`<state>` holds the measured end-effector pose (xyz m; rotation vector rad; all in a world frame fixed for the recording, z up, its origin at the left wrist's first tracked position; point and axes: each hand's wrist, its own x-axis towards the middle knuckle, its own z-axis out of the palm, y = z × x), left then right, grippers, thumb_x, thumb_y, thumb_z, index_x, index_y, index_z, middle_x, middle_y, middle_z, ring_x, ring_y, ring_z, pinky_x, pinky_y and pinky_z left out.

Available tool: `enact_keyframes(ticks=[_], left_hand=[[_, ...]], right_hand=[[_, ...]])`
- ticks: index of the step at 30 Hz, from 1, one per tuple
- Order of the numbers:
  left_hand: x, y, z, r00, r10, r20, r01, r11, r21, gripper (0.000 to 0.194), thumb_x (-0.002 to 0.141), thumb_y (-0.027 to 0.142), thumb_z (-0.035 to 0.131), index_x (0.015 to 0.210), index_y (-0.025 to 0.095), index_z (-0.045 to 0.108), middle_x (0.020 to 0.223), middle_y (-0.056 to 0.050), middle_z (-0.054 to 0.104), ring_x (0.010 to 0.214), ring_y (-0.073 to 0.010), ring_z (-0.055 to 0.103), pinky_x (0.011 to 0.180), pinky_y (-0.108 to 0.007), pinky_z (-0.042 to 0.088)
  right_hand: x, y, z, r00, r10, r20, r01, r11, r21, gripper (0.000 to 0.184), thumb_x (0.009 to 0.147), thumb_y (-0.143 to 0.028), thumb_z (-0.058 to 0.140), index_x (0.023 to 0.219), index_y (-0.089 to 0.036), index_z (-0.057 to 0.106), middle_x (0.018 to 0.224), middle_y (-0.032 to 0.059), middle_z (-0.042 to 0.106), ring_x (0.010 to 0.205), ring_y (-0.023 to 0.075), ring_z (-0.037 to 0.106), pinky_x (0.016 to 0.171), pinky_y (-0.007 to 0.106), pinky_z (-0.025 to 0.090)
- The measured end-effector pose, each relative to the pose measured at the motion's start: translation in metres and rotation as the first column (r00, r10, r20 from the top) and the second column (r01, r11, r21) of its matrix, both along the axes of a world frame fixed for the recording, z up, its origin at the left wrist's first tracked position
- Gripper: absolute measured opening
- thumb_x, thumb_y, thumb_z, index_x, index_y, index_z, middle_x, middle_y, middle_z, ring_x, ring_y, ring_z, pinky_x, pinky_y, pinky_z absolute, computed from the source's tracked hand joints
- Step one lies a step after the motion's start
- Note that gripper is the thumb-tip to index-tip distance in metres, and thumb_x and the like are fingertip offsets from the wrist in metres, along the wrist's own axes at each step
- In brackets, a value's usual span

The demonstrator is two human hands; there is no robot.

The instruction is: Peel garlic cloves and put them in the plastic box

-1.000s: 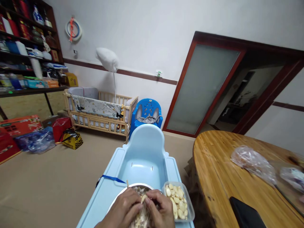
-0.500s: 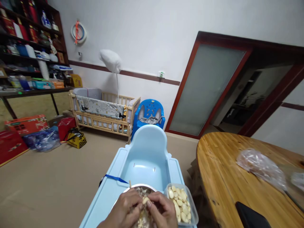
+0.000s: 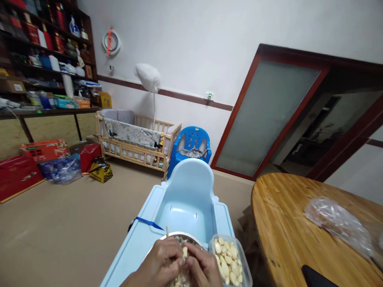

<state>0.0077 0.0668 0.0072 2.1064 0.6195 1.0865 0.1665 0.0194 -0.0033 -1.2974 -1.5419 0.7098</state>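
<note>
Over a metal bowl (image 3: 194,238) at the bottom of the view, my left hand (image 3: 163,259) and my right hand (image 3: 203,263) meet with bent fingers. Pinched between them is a pale garlic clove (image 3: 184,252); the fingertips of both hands touch it. Garlic skins and bits lie in the bowl, partly hidden under my hands. A thin stick (image 3: 166,231) pokes up at the bowl's far left rim. Just right of my right hand, a clear plastic container (image 3: 247,275) holds many peeled garlic cloves (image 3: 229,261).
Bowl and container rest on a light blue child's high chair (image 3: 191,187) with a blue strap (image 3: 149,223). A wooden table (image 3: 278,211) on the right bears a plastic bag (image 3: 338,223) and a black phone-like object (image 3: 317,277). Behind stand a blue chair (image 3: 193,139) and a wooden crib (image 3: 134,155).
The whole scene has shifted slightly right as my head turned left. My fingers have moved a little around the clove, which now stands more upright between them.
</note>
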Motion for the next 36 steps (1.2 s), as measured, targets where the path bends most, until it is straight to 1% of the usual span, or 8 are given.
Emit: enact_keyframes(ticks=[5, 9, 12, 15, 20, 27, 32, 36], left_hand=[[0.000, -0.001, 0.000, 1.000, -0.021, -0.021, 0.021, 1.000, 0.017, 0.020, 0.075, 0.019, 0.048, 0.058, 0.017, 0.059, 0.060, -0.004, 0.064, 0.059, -0.0158, 0.057, 0.062, -0.024, 0.043], [0.000, -0.004, 0.007, 0.998, -0.066, -0.012, 0.066, 0.998, 0.022, 0.022, 0.077, 0.022, 0.046, 0.062, 0.018, 0.062, 0.061, -0.005, 0.066, 0.061, -0.0172, 0.059, 0.062, -0.025, 0.043], [0.001, -0.006, 0.014, 0.995, -0.096, -0.009, 0.096, 0.995, 0.017, 0.026, 0.079, 0.022, 0.045, 0.060, 0.018, 0.063, 0.058, -0.004, 0.066, 0.060, -0.0173, 0.059, 0.063, -0.026, 0.044], [0.001, -0.006, 0.016, 0.994, -0.109, 0.001, 0.109, 0.993, 0.035, 0.026, 0.079, 0.020, 0.045, 0.059, 0.019, 0.063, 0.057, -0.004, 0.067, 0.058, -0.0170, 0.060, 0.062, -0.026, 0.045], [0.001, -0.005, 0.012, 0.996, -0.089, -0.002, 0.089, 0.994, 0.062, 0.020, 0.072, 0.017, 0.047, 0.060, 0.018, 0.063, 0.057, -0.005, 0.067, 0.056, -0.0177, 0.059, 0.058, -0.025, 0.044], [-0.004, -0.001, 0.006, 0.994, -0.106, -0.039, 0.108, 0.992, 0.060, 0.017, 0.070, 0.012, 0.052, 0.056, 0.017, 0.062, 0.055, -0.003, 0.067, 0.056, -0.0151, 0.059, 0.058, -0.021, 0.043], [-0.008, 0.005, -0.004, 0.989, -0.055, -0.137, 0.060, 0.998, 0.028, 0.016, 0.064, 0.004, 0.057, 0.056, 0.017, 0.062, 0.059, 0.000, 0.066, 0.062, -0.0148, 0.059, 0.062, -0.021, 0.043], [-0.012, 0.005, 0.005, 0.977, -0.103, -0.187, 0.102, 0.995, -0.013, 0.017, 0.073, 0.008, 0.057, 0.072, 0.021, 0.068, 0.072, -0.001, 0.069, 0.073, -0.0168, 0.060, 0.072, -0.023, 0.044]], right_hand=[[-0.003, 0.000, 0.005, 1.000, 0.026, 0.009, -0.026, 1.000, 0.007, 0.026, 0.077, -0.040, 0.057, 0.087, -0.022, 0.071, 0.073, 0.0068, 0.073, 0.066, 0.0231, 0.065, 0.064, 0.031, 0.049], [-0.009, 0.000, 0.005, 0.983, 0.053, -0.176, -0.068, 0.994, -0.084, 0.033, 0.076, -0.049, 0.056, 0.079, -0.019, 0.069, 0.065, 0.0047, 0.068, 0.060, 0.0195, 0.061, 0.058, 0.028, 0.046], [-0.012, 0.001, -0.007, 0.900, 0.038, -0.434, -0.147, 0.964, -0.220, 0.037, 0.071, -0.055, 0.060, 0.078, -0.019, 0.067, 0.048, -0.0012, 0.059, 0.040, 0.0119, 0.050, 0.041, 0.021, 0.037], [-0.010, 0.002, -0.015, 0.814, 0.005, -0.581, -0.205, 0.938, -0.279, 0.043, 0.066, -0.060, 0.062, 0.077, -0.018, 0.066, 0.040, -0.0042, 0.054, 0.032, 0.0073, 0.041, 0.036, 0.017, 0.029], [-0.003, 0.002, 0.001, 0.736, -0.039, -0.676, -0.196, 0.944, -0.267, 0.036, 0.072, -0.052, 0.063, 0.073, -0.016, 0.066, 0.043, -0.0030, 0.058, 0.030, 0.0052, 0.043, 0.034, 0.015, 0.027], [-0.002, 0.004, 0.012, 0.568, -0.103, -0.817, -0.226, 0.934, -0.275, 0.029, 0.066, -0.040, 0.074, 0.080, -0.015, 0.071, 0.051, -0.0029, 0.058, 0.035, 0.0057, 0.051, 0.033, 0.014, 0.034], [0.000, 0.004, 0.010, 0.641, -0.076, -0.764, -0.196, 0.946, -0.259, 0.033, 0.063, -0.038, 0.076, 0.088, -0.016, 0.072, 0.060, 0.0024, 0.067, 0.043, 0.0074, 0.055, 0.042, 0.017, 0.040], [0.000, 0.002, 0.005, 0.753, -0.083, -0.653, -0.099, 0.967, -0.237, 0.032, 0.061, -0.036, 0.077, 0.088, -0.019, 0.073, 0.058, 0.0022, 0.067, 0.045, 0.0105, 0.055, 0.049, 0.022, 0.044]])
